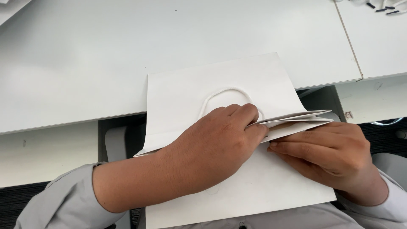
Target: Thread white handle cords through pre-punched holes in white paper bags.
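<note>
Both hands (263, 144) pressing paper bag (220, 91) (handle half-hidden)

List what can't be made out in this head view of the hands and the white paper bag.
- Rope handle: its near ends hidden under the left hand.
- Inside of the paper bag: only the folded side edge shows, pinched by both hands.
- Right hand: its fingertips are tucked under the fold.
- Small dark items on the far table: cut off by the top edge and too small to identify.
</note>
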